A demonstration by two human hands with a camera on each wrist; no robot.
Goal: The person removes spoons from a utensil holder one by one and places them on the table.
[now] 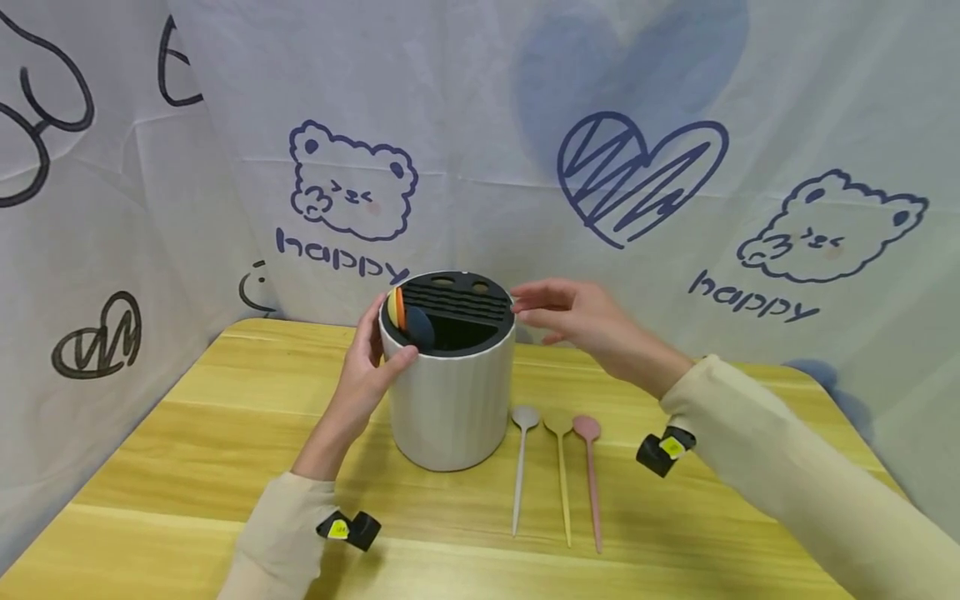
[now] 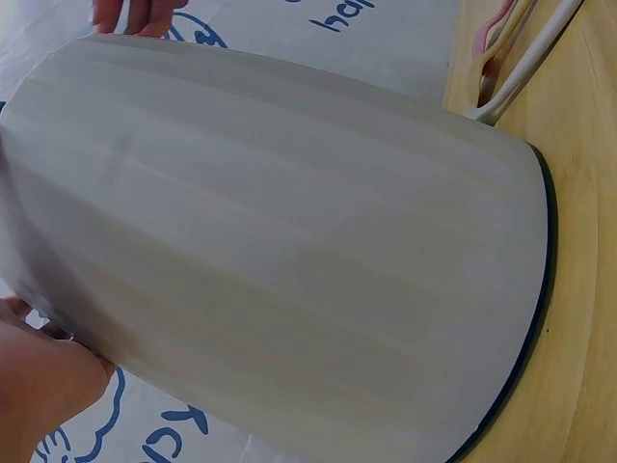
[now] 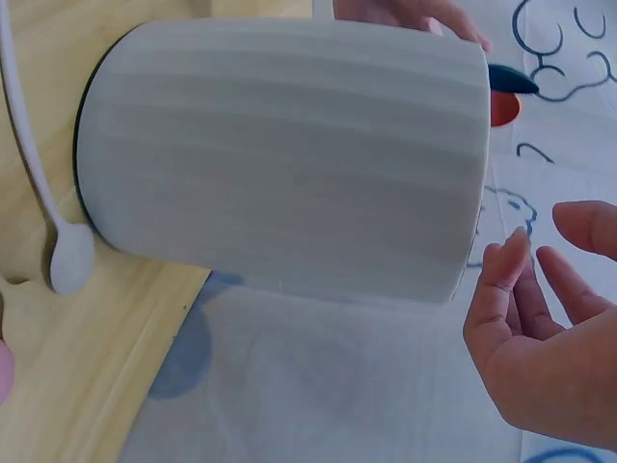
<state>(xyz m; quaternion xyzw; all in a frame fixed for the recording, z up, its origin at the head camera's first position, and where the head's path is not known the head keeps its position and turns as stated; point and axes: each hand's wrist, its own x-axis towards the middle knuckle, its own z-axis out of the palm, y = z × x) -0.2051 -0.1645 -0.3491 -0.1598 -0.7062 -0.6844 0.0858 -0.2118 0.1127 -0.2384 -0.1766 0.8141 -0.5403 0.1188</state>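
A white ribbed utensil holder point(image 1: 450, 408) with a black slotted lid point(image 1: 454, 300) stands upright on the table. My left hand point(image 1: 363, 371) grips its left side, thumb at the front rim and fingers round the wall. Inside the opening, at the left, lean a dark blue utensil head point(image 1: 419, 328), an orange one point(image 1: 401, 310) and a yellow one point(image 1: 392, 310); their lower parts are hidden. By the right rim is my right hand point(image 1: 581, 318), fingers loosely bent. In the right wrist view that hand point(image 3: 545, 338) holds nothing, its thumb apart from the fingers.
Right of the holder, a white spoon point(image 1: 526, 418), a yellow spoon point(image 1: 558, 423) and a pink spoon point(image 1: 587, 430) lie side by side, handles toward me. The wooden table point(image 1: 225, 433) ends just behind the holder, where a printed white cloth point(image 1: 480, 208) hangs.
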